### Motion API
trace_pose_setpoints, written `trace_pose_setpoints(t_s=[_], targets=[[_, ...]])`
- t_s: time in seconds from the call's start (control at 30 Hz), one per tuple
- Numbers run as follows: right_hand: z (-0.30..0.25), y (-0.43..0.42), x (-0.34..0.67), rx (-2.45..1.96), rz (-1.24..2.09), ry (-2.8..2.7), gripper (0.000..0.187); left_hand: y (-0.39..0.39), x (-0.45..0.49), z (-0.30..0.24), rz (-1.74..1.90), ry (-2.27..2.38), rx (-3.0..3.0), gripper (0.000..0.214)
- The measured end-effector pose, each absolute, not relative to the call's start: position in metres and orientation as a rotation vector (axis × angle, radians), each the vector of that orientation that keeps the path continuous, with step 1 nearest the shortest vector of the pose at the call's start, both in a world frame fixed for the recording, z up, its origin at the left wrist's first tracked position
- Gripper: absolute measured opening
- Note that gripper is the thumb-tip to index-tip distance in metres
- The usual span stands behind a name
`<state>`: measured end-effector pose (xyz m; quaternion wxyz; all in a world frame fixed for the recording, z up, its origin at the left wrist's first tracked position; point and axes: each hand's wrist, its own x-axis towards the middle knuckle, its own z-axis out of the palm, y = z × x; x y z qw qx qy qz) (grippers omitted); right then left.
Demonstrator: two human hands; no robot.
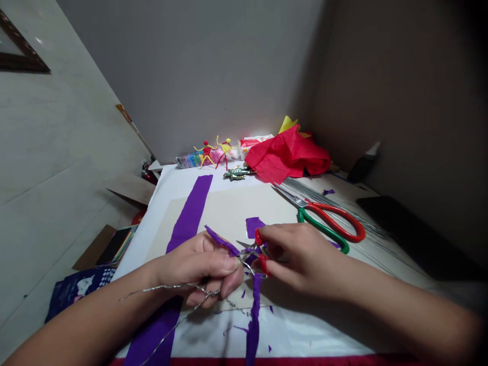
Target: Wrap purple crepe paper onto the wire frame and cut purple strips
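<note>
I log the left hand (198,267) closed firmly on a twisted silver wire (168,287) and a purple crepe-paper strip (221,243), whose long axis slants up and away from the fingertips. The right hand (305,259) pinches small red-handled scissors (261,256), blades pointing left, just beside the strip. Beyond lie larger red-and-green-handled scissors (328,226) and crumpled red crepe paper (285,155).

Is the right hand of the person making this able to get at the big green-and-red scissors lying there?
Probably yes. The right hand sits just beside the big green-and-red scissors, and nothing seems to lie between them. It is holding small red-handled scissors, though, so it would likely have to put those down first.
</note>
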<state>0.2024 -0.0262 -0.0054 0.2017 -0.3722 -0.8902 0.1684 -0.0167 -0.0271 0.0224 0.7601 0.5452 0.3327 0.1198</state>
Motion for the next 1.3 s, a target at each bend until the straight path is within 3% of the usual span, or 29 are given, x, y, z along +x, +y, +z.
trace_pose_setpoints(t_s=[1.3], targets=[[-0.018, -0.022, 0.204, -1.025, 0.122, -2.469, 0.007, -0.023, -0.015, 0.0, 0.345, 0.531, 0.841, 0.025]])
